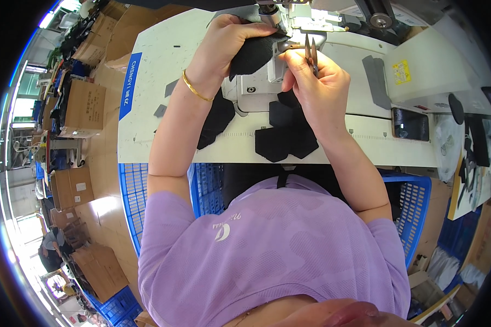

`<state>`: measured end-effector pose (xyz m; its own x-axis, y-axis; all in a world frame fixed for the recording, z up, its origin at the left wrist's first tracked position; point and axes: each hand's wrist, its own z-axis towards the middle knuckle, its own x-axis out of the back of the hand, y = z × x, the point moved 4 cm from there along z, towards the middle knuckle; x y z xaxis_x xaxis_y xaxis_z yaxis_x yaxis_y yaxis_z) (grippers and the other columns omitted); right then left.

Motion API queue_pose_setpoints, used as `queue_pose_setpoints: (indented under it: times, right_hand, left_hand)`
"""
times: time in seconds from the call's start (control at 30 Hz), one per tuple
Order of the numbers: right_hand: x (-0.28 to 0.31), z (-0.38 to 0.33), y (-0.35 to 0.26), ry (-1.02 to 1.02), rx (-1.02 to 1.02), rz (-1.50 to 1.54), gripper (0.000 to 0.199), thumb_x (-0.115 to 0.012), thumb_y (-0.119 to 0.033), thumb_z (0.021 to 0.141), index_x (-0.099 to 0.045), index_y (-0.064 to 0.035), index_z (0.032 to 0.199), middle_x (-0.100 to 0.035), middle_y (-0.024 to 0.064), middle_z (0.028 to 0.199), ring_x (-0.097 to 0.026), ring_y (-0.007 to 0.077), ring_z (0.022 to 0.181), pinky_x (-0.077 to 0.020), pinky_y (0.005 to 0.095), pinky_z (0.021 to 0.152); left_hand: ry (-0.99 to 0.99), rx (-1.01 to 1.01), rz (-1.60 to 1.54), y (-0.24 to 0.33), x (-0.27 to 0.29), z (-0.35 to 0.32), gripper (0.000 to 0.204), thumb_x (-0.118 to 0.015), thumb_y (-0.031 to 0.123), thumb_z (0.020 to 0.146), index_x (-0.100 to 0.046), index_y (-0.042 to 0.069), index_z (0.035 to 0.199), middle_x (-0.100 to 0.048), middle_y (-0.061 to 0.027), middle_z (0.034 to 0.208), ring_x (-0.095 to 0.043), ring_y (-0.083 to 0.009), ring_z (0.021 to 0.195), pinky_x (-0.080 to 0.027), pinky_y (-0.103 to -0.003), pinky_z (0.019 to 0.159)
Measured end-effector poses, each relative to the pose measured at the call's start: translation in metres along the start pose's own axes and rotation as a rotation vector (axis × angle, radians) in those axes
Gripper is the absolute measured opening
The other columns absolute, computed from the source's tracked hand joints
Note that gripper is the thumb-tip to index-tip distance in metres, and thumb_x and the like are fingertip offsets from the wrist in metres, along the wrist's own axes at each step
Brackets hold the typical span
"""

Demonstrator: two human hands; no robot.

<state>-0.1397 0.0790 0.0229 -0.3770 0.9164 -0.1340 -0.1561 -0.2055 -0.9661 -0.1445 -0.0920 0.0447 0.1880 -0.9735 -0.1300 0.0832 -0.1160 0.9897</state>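
At the sewing machine's needle area (275, 19), my left hand (228, 39) is closed on a black fabric piece (252, 55), thumb on top, its right end under the machine head. In my right hand (323, 82) is a small pair of dark scissors (311, 53), points upward and blades slightly apart, just right of the fabric. The fingers of that hand are bent round the handles and partly hide them. Several cut black pieces (281, 143) lie overlapping on the white table below my right wrist. More black pieces (218, 119) show beside my left forearm.
A phone (410, 124) lies at the table's right, near a long grey strip (376, 82). Blue plastic baskets (207, 188) stand under the front edge, with another blue basket (417, 210) at the right. Cardboard boxes (83, 106) stand on the floor at left.
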Motion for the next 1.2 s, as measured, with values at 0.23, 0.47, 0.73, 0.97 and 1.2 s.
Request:
queue_pose_setpoints:
  times: [0.23, 0.47, 0.73, 0.97, 1.2]
  right_hand:
    - [0.001, 0.001, 0.004, -0.03, 0.03, -0.025, 0.019, -0.061, -0.017, 0.092, -0.07, -0.0012, 0.088, -0.06, -0.0006, 0.055, -0.043, 0.0004, 0.048, -0.0332, 0.0201, 0.045]
    - [-0.002, 0.0, 0.007, -0.069, -0.001, -0.011, 0.017, -0.06, -0.015, 0.092, -0.069, -0.003, 0.084, -0.06, 0.0, 0.055, -0.046, 0.0012, 0.049, -0.0354, 0.0208, 0.047]
    - [-0.002, -0.002, 0.01, -0.098, 0.012, -0.039, 0.018, -0.058, -0.016, 0.093, -0.067, -0.0032, 0.086, -0.06, 0.0001, 0.056, -0.047, 0.0021, 0.049, -0.0358, 0.021, 0.047]
    - [0.001, -0.014, 0.015, -0.199, -0.11, 0.081, 0.025, -0.051, -0.021, 0.1, -0.065, -0.0011, 0.093, -0.063, 0.0038, 0.066, -0.051, 0.0056, 0.049, -0.0381, 0.0198, 0.044]
    - [0.004, -0.02, 0.006, -0.327, -0.19, -0.089, 0.032, -0.052, -0.031, 0.099, -0.066, -0.0018, 0.095, -0.064, 0.0035, 0.068, -0.057, 0.0069, 0.053, -0.042, 0.0244, 0.046]
  left_hand:
    - [0.083, 0.096, 0.001, 0.009, -0.007, -0.002, 0.013, -0.066, 0.004, 0.083, -0.07, -0.007, 0.089, -0.069, -0.0105, 0.079, -0.066, -0.0158, 0.062, -0.052, -0.025, 0.056]
    - [0.123, 0.148, 0.028, 0.017, -0.009, -0.006, 0.011, -0.062, 0.002, 0.084, -0.07, -0.006, 0.088, -0.069, -0.0095, 0.078, -0.064, -0.0149, 0.059, -0.051, -0.025, 0.053]
    - [0.052, 0.046, -0.035, 0.009, -0.009, 0.0, 0.014, -0.062, 0.005, 0.089, -0.071, -0.003, 0.096, -0.07, -0.0063, 0.087, -0.066, -0.0121, 0.073, -0.053, -0.023, 0.065]
    - [0.002, 0.051, -0.242, 0.012, -0.013, -0.003, 0.015, -0.061, 0.003, 0.09, -0.07, -0.004, 0.1, -0.071, -0.0065, 0.093, -0.065, -0.011, 0.075, -0.053, -0.024, 0.068]
    - [0.141, 0.001, -0.133, 0.001, 0.004, -0.009, 0.013, -0.06, 0.001, 0.088, -0.07, -0.004, 0.095, -0.071, -0.0087, 0.088, -0.066, -0.0134, 0.073, -0.053, -0.025, 0.066]
